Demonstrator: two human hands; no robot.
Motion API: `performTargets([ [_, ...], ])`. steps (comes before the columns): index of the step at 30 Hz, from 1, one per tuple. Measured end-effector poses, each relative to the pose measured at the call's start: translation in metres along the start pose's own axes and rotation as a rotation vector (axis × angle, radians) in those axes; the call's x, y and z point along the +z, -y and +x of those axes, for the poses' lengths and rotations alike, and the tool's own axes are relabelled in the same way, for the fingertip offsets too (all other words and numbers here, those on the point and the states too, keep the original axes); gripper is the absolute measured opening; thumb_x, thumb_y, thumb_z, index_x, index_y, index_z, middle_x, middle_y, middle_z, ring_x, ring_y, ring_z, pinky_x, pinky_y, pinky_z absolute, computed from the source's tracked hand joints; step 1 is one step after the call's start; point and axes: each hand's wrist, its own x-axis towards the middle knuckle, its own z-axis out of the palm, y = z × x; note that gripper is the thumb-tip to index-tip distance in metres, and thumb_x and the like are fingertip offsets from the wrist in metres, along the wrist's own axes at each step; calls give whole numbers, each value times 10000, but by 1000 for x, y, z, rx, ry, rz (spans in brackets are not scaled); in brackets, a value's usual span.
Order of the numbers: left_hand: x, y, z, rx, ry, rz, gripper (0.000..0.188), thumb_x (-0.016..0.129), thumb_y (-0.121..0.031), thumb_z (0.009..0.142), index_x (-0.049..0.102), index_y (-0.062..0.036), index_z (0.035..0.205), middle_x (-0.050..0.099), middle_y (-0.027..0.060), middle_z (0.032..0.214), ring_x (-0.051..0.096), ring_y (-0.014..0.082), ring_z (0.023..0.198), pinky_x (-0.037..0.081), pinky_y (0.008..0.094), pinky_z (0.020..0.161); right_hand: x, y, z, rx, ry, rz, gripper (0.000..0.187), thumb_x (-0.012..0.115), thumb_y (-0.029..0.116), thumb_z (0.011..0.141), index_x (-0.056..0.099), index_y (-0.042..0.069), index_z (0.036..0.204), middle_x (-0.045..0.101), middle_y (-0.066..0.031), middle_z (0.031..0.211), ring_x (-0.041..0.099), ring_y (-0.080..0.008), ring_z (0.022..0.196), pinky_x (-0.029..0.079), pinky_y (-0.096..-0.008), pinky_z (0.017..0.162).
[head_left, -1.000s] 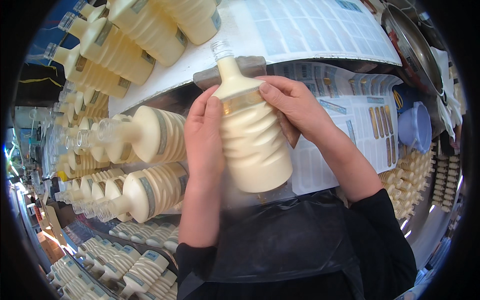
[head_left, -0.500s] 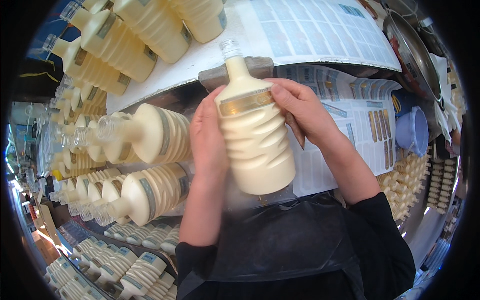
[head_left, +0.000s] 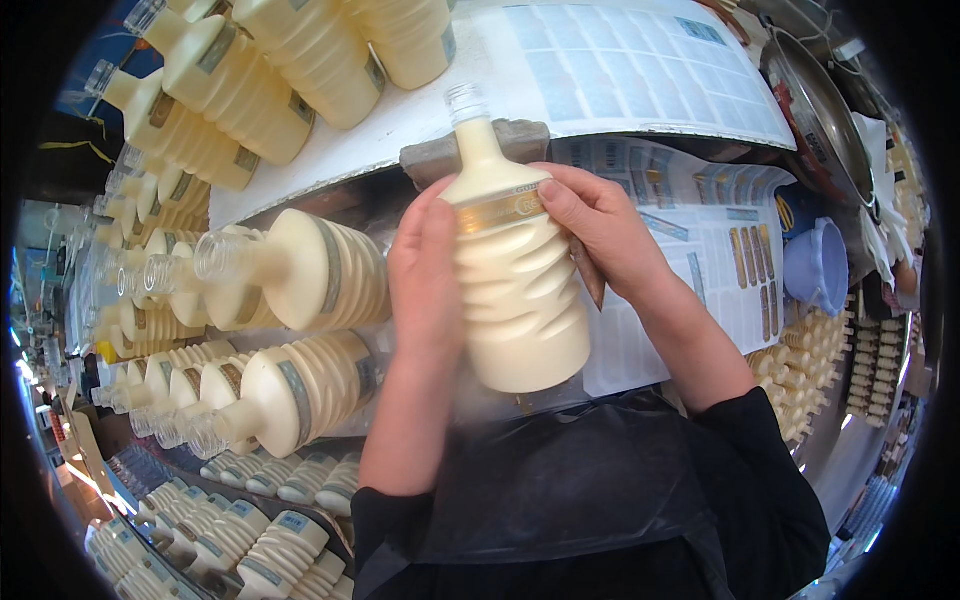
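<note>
A cream bottle (head_left: pixel 525 330) with a wavy ribbed body and a clear threaded neck lies before me, neck pointing away. My left hand (head_left: pixel 425 280) is closed along its left side, thumb near the left end of a gold label (head_left: pixel 490 212) that crosses the shoulder. On the other side my right hand (head_left: pixel 605 230) grips the bottle, its thumb pressed on the label's right end. A brown pointed strip or tool (head_left: pixel 590 272) sticks out beneath the right palm; its kind is unclear. Behind the bottle's neck sits a grey lump-like block (head_left: pixel 425 163). The fingers under the bottle are hidden.
Label sheets lie to the right: one (head_left: pixel 700 215) partly used, another (head_left: pixel 630 65) on the raised white board. Cream bottles crowd the left, the closest being a large one (head_left: pixel 300 270). A lilac bucket (head_left: pixel 818 265) and a metal pan (head_left: pixel 825 95) stand at the right.
My left thumb has come round onto the front of the bottle at the label's left end. Bottle and hands sit slightly further right in view. The right thumb stays on the label.
</note>
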Motion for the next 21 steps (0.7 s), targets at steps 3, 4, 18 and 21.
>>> performTargets([
  [3,1,1,0,2,-9,9,384,537,-286,1077,596,3,1324,683,99,1203,654,140,1054,535,306,944,-1,0,0,8,-4,-10,453,589,300,1053,590,-31,1363,695,-78,1175,636,-94,1060,516,-240,909],
  [4,1,2,1,-2,-14,22,394,520,-299,1083,594,0,1328,679,104,1212,652,148,1066,531,312,954,-1,1,0,14,-9,-20,450,589,300,1053,592,-29,1361,694,-77,1173,636,-94,1059,516,-238,906],
  [18,5,-7,-3,-25,53,94,533,307,-448,1122,490,-26,1390,617,111,1311,597,204,1196,472,358,1056,1,43,-8,-205,-236,-59,238,630,132,971,618,13,1177,684,-37,1066,643,-98,922,530,-256,816],
  [21,10,-9,-3,-25,20,191,496,353,-426,1118,491,-32,1386,621,105,1291,597,191,1186,479,351,1042,35,44,-25,-444,-244,-517,290,660,56,931,595,13,1210,691,-82,1048,663,-134,930,551,-292,817],
])
